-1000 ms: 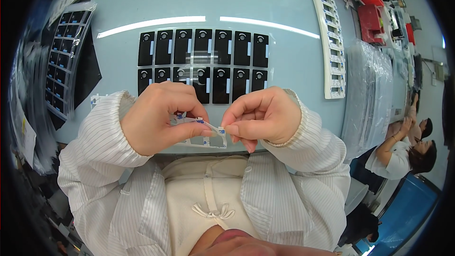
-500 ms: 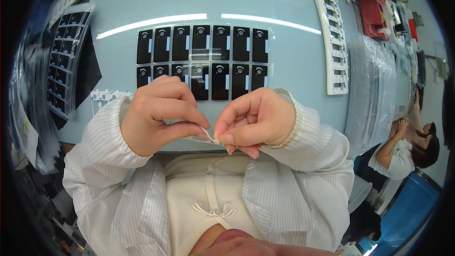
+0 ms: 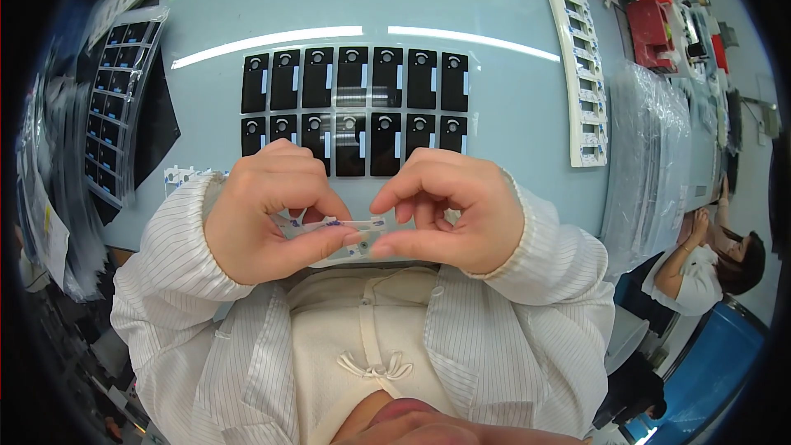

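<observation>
Between the thumb and fingers of my left hand [image 3: 276,210] is a thin white adhesive sheet [image 3: 362,239] with small blue and dark marks. It is tilted close in front of my chest, and my fingers hide part of it. At its right edge my right hand [image 3: 457,213] has its thumb and forefinger apart. The thumb lies by the sheet; whether it touches I cannot tell. Beyond my hands, two rows of black rectangular panels [image 3: 353,82] lie on the table, each with a round spot near the top and a pale blue tab. My left hand overlaps the near row.
A white slotted strip [image 3: 573,66] lies along the right, beside stacked clear plastic sheets [image 3: 647,165]. On the left rests a clear-sleeved sheet of black panels [image 3: 115,107]. Red bins [image 3: 651,33] stand far right. Another white piece [image 3: 183,175] lies by my left sleeve. A person [image 3: 700,259] sits at right.
My right thumb and forefinger have come apart from their pinch at the sheet's edge. The sheet has turned so more of its marked face shows, still in my left hand.
</observation>
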Available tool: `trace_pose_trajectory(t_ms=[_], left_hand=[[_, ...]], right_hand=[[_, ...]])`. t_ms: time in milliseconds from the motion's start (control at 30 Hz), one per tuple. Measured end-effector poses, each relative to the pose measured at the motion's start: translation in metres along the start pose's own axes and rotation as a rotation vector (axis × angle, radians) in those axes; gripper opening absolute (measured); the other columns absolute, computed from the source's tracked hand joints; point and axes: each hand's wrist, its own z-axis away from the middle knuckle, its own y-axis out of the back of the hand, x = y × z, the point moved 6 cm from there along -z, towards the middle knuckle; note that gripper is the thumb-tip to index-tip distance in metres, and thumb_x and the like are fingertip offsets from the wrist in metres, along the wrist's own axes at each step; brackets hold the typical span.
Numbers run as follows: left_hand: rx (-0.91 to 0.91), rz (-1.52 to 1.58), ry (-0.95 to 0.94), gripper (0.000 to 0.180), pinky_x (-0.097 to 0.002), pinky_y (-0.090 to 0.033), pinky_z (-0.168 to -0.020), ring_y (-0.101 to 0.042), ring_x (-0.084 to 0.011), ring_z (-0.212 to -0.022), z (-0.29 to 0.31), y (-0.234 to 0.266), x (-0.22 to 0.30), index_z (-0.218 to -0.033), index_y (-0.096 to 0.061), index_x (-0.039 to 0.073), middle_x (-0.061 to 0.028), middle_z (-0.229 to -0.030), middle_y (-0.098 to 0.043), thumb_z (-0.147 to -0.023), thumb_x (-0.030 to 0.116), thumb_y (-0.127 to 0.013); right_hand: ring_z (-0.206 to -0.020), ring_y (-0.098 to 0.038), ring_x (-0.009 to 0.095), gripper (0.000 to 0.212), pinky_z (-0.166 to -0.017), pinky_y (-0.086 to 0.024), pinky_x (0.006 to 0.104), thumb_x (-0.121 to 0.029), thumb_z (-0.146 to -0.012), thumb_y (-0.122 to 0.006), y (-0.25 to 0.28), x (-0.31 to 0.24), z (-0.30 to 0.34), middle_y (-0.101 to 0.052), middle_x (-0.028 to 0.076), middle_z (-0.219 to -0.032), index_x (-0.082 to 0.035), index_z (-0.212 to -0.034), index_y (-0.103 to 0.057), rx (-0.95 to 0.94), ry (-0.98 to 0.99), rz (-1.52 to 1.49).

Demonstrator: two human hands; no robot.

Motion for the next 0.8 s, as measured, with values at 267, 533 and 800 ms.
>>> trace_pose_trajectory(t_ms=[267, 533, 800], left_hand=[[-0.031, 0.047, -0.025, 0.015, -0.0311, -0.035, -0.062, -0.051, -0.0161, -0.053, 0.002, -0.002, 0.009, -0.066, -0.063, 0.008, 0.0000, -0.058, -0.055, -0.072, 0.007, -0.077], [-0.005, 0.029, -0.011, 0.015, -0.0320, -0.033, -0.060, -0.051, -0.0163, -0.053, 0.007, 0.001, 0.008, -0.064, -0.063, 0.007, -0.0001, -0.056, -0.054, -0.071, 0.004, -0.076], [-0.018, 0.032, -0.004, 0.013, -0.0317, -0.034, -0.062, -0.052, -0.0168, -0.053, 0.008, 0.002, 0.006, -0.065, -0.064, 0.007, -0.0005, -0.058, -0.056, -0.069, 0.005, -0.076]], right_hand=[[-0.059, -0.057, 0.008, 0.006, -0.049, -0.044, 0.0209, 0.002, -0.081, -0.073, -0.007, -0.023, 0.007, -0.063, 0.005, -0.079, 0.000, -0.084, -0.069, 0.080, 0.304, 0.275], [-0.063, -0.063, 0.011, 0.006, -0.055, -0.052, 0.0220, 0.002, -0.082, -0.071, -0.010, -0.016, 0.003, -0.067, 0.007, -0.082, 0.001, -0.088, -0.070, 0.024, 0.277, 0.176], [-0.069, -0.067, 0.013, 0.011, -0.061, -0.056, 0.0237, 0.003, -0.080, -0.071, -0.005, -0.013, 0.001, -0.069, 0.009, -0.083, 0.002, -0.090, -0.070, 0.015, 0.178, 0.070]])
